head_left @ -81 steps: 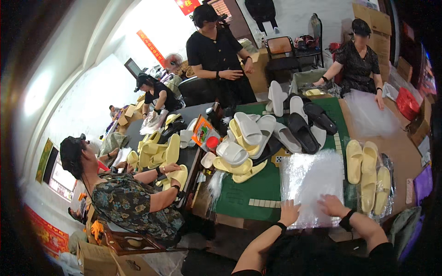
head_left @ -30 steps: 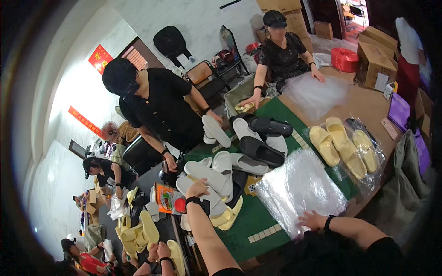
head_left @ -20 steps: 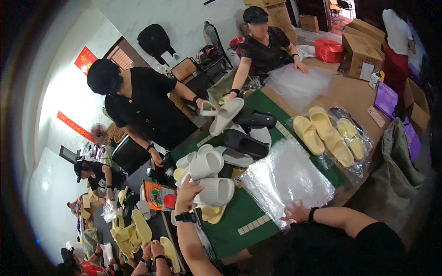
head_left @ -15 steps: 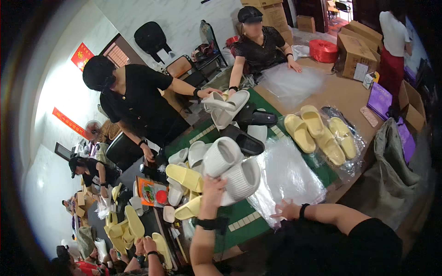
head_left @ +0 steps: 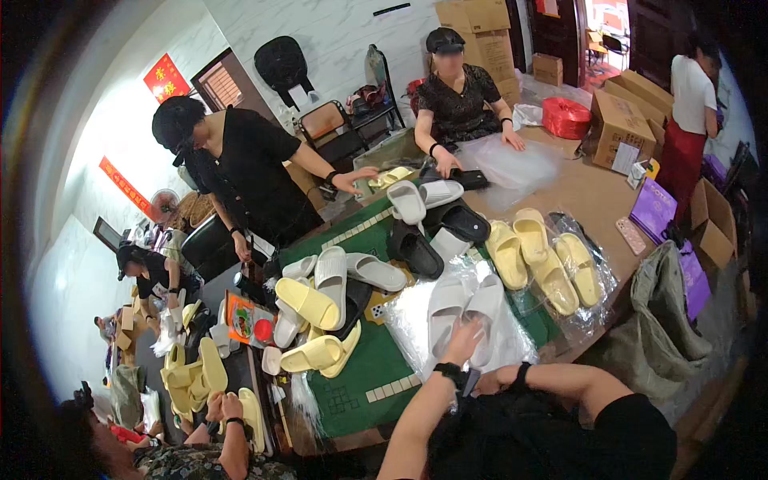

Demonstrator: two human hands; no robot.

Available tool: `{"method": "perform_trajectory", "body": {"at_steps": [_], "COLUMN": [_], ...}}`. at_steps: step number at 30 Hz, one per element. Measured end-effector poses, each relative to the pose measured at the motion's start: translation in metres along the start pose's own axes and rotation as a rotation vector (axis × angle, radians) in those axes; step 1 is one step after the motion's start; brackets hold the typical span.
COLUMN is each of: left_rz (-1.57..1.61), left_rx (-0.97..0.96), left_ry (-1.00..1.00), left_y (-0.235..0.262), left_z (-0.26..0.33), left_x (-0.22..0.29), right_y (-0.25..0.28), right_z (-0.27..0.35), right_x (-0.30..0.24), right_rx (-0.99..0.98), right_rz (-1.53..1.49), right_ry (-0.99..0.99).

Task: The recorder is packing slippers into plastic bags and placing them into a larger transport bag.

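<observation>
My left hand (head_left: 464,339) is closed on a pair of light grey slippers (head_left: 445,316) at their near ends. The pair lies over a stack of clear plastic bags (head_left: 404,320) on the green mat, toes pointing away from me. Just right of my left wrist, my right hand (head_left: 486,381) is at the near edge of the bags. Its fingers are mostly hidden behind the left wrist, so their grip does not show. Left of the bags is a loose pile with yellow slippers (head_left: 307,303), grey slippers (head_left: 330,276) and a black one.
Bagged yellow slippers (head_left: 552,280) lie at right. Beyond the bags are black slippers (head_left: 416,252) and more grey ones. Co-workers stand or sit across the table and at left. A red string roll (head_left: 566,118) and cardboard boxes (head_left: 620,132) are at the far right.
My left hand has carried the grey pair right, from beside the pile onto the bags. My right hand has drawn close to my left wrist. Across the table, the co-workers' hands left the other grey pair.
</observation>
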State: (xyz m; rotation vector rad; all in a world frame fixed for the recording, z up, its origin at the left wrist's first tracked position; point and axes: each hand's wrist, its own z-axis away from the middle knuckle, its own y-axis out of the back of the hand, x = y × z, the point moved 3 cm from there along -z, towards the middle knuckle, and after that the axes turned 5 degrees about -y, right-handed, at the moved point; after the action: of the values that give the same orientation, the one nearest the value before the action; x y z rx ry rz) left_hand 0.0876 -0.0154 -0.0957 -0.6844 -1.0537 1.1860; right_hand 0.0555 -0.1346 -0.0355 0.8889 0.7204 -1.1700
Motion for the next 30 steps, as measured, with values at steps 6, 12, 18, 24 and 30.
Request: {"method": "perform_trajectory", "body": {"at_steps": [6,12,18,24,30], "left_rz": [-1.763,-2.016,-2.179,-2.523,-2.638], "left_rx": [0.335,0.271,-0.204,-0.42,-0.203], "left_ry": [-0.421,-0.431,-0.424,-0.541,-0.382], "left_y": [0.041,0.072,0.12,0.095,0.055], "left_z": [0.083,0.112,0.125,0.139,0.14], "left_x": [0.023,0.0,-0.01,-0.023,-0.02], "right_y": [0.06,0.081,0.077,0.095,0.108], "right_z": [0.006,-0.049,-0.091,-0.075,0.003], "right_x": [0.022,0.022,0.011,0.031,-0.004], "right_rx": [0.364,0.68,0.726,0.849,0.963], "right_rz": [0.186,0.435,0.449,0.262,-0.043], "right_ry": [-0.078,-0.296,-0.421,-0.291,0.144]}}
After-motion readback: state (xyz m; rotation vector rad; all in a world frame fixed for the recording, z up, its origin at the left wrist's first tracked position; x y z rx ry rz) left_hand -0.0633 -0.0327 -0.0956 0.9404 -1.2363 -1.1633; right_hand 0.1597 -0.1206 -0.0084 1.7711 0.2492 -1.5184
